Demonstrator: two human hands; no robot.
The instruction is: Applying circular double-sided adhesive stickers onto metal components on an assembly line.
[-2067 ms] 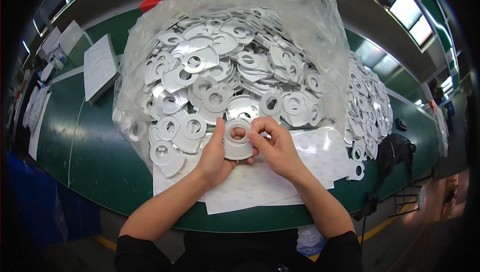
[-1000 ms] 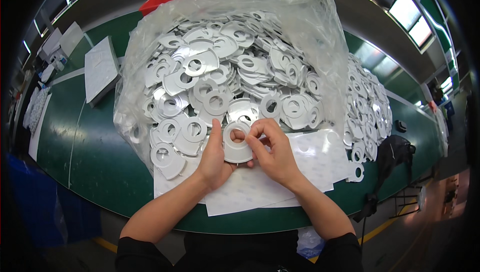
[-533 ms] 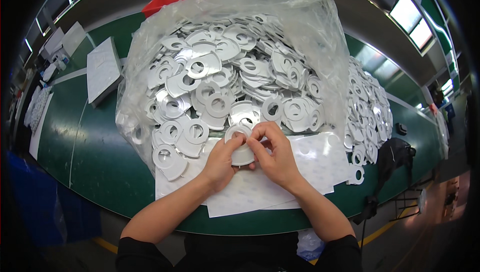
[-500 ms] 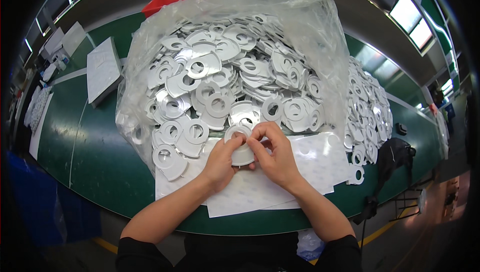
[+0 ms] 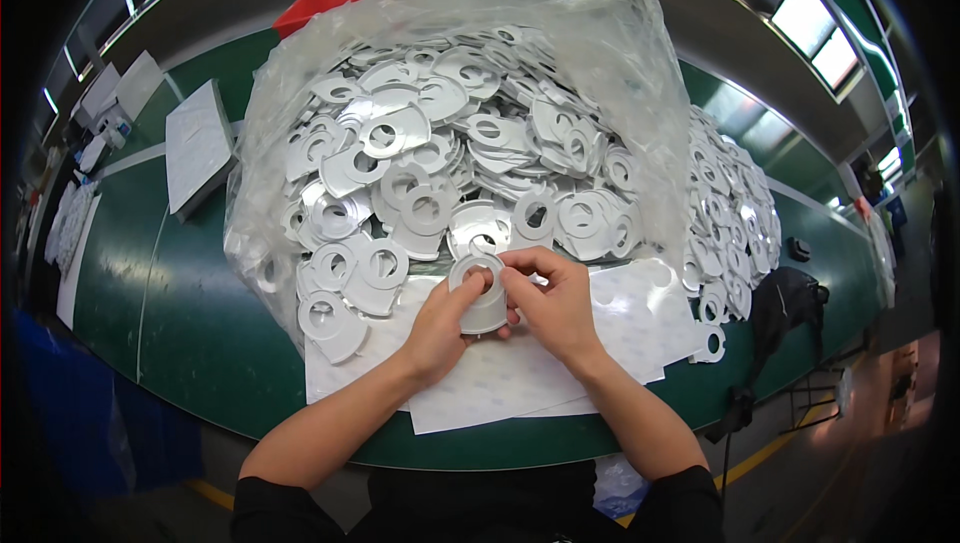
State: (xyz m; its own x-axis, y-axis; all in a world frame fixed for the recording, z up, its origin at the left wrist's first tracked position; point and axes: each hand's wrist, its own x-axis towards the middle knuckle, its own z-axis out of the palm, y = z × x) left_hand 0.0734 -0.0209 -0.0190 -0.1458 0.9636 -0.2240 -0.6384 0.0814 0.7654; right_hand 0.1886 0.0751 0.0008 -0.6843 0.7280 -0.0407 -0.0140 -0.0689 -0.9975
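My left hand is closed round a white plastic part, a flat piece with a round hole, its thumb lying over the hole's left side. From the other side, my right hand has its thumb and bent forefinger pressed together at the part's upper right edge. Its fingertips partly hide that edge. Both hands hold the piece just above white sheets on the table. Right beyond them, many similar white parts spill from a large clear plastic bag.
On the right of the green table lies a second heap of white parts, with a black cloth-like item near it. A white box-shaped block stands at the left. Behind the bag sits a red bin.
The view has shifted slightly. My right thumb and forefinger have moved a little along the part's upper right edge; my left hand keeps its hold on the part.
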